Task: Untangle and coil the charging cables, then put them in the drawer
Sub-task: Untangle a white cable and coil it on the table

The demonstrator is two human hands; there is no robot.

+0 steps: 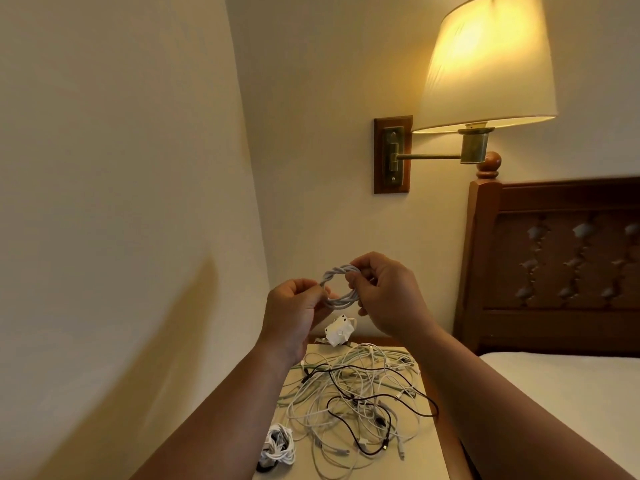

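Fingers [313, 289] of the left hand [294, 306] are curled and pinch the left side of a small ring of white twisted charging cable [339, 271]. The fingers [356, 268] of the right hand [384, 296] are curled around its right side, the thumb under the ring.

From the head camera, the only view, the ring is in the middle of the frame, in the air between the two hands and well above the beige top of the nightstand [420, 445]. It stands upright with its opening toward the camera, so it has no long axis. It lies to the right of the left fingers and to the left of the right fingers, and both hands are equally near.

Below, in the lower middle, a loose tangle of white, green and black cables [356, 386] covers the nightstand. A small white and black cable bundle [278, 448] lies at its lower left. The drawer is not in view, so I judge that the ring must go down past the tangle.
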